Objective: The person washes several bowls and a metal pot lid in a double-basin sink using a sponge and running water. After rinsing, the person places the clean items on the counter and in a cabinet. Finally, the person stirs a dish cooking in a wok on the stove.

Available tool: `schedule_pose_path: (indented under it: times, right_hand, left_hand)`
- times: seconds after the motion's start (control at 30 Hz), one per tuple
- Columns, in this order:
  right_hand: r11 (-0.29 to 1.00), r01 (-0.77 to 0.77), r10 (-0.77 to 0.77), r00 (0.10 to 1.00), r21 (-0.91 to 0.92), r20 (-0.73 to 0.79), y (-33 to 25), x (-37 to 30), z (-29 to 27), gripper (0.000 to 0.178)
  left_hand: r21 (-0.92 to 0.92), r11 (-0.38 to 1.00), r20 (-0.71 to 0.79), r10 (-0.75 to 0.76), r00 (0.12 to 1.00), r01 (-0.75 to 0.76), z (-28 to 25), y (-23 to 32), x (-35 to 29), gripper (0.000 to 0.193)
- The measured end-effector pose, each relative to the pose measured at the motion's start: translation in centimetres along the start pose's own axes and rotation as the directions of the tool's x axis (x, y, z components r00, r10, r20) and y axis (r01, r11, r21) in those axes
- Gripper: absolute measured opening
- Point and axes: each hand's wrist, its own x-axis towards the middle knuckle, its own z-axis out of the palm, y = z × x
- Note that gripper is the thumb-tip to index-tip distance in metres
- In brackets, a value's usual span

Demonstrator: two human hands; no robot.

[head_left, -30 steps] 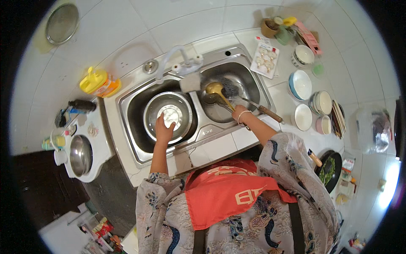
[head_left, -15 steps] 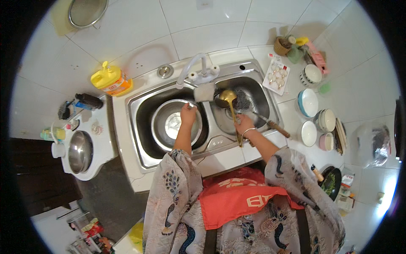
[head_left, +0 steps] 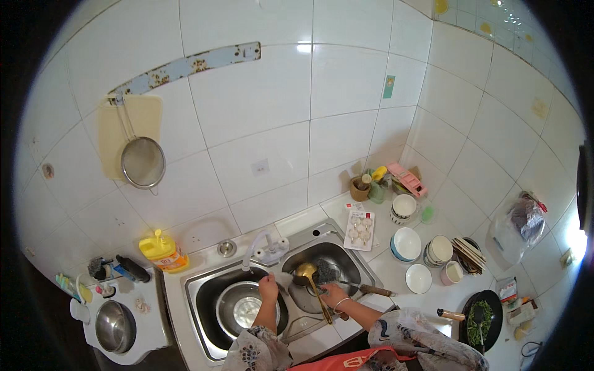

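A steel basin (head_left: 234,303) stands in the left bowl of the double sink. Above its far right part is my left hand (head_left: 268,289), fingers curled in; what they hold, if anything, is hidden, and the basin's rim is close by. Over the right sink bowl, my right hand (head_left: 334,295), with a bracelet at the wrist, has its fingers closed at the handle of a golden ladle (head_left: 305,270). Beside that hand lies a utensil with a wooden handle (head_left: 376,290). A dark scouring pad (head_left: 328,272) sits in the right bowl, behind the ladle.
A white faucet (head_left: 266,248) stands behind the sink. To the left are a yellow jug (head_left: 162,252) and a steel bowl (head_left: 116,326). At right are a pack of white items (head_left: 359,230), several bowls (head_left: 418,279) and a pan of greens (head_left: 479,321). A strainer (head_left: 143,162) hangs on the wall.
My view has tilted up, so more wall shows and the sink sits lower. Both hands keep much the same places over the sink bowls.
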Motion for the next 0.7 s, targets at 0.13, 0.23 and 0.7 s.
schedule_pose_path:
  times: [0.13, 0.23, 0.7]
  right_hand:
    - [0.998, 0.055, -0.055, 0.998, 0.008, -0.020, -0.3, -0.4, 0.8, 0.045]
    - [0.998, 0.050, -0.052, 0.995, 0.026, 0.089, -1.5, -1.1, 1.0, 0.044]
    - [0.962, 0.193, -0.218, 0.969, 0.192, 0.120, -3.1, 6.0, 6.9, 0.048]
  left_hand:
    - [0.275, 0.959, 0.171, 0.023, 0.985, -0.070, 1.2, -4.2, 1.3, 0.033]
    - [0.407, 0.901, 0.355, -0.003, 0.935, -0.152, 3.0, -10.5, 2.8, 0.031]
    - [-0.146, 0.977, 0.268, -0.113, 0.957, 0.156, 0.9, -10.2, -4.2, 0.060]
